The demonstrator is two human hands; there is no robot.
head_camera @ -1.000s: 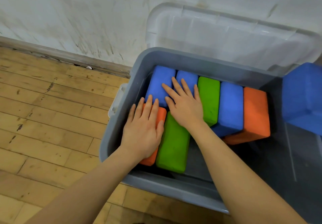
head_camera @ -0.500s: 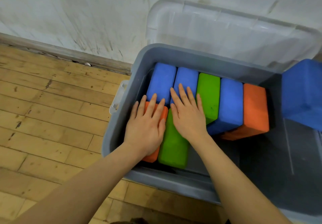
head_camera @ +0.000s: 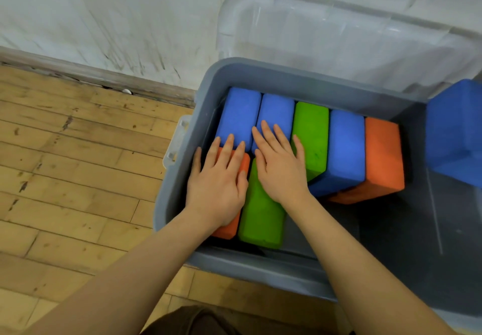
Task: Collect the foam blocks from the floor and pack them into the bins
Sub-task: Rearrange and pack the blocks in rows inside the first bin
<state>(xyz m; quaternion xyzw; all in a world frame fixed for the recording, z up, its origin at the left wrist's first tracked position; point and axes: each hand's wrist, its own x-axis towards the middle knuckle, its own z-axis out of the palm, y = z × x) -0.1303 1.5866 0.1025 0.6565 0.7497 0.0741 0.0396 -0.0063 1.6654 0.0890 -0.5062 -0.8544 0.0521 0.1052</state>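
Grey bin [head_camera: 180, 186]: foam blocks packed at its left end. Left hand [head_camera: 217, 183] flat, fingers spread, on orange block [head_camera: 228, 227]; right hand [head_camera: 280, 167] flat on green block [head_camera: 260, 220], grasping nothing.

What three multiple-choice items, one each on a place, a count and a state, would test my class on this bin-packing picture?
1. Where does the left hand rest?
A. on the near orange block
B. on the floor
C. on the lid

2. How many green blocks lie in the bin?
A. none
B. two
C. five

3. How are the right hand fingers?
A. curled into a fist
B. pinching a block edge
C. spread flat on the blocks

Answers: 1 A, the palm covers that block beside the bin's left wall. 2 B, one green block in the far row, another in front. 3 C, the fingers lie open across the tops.
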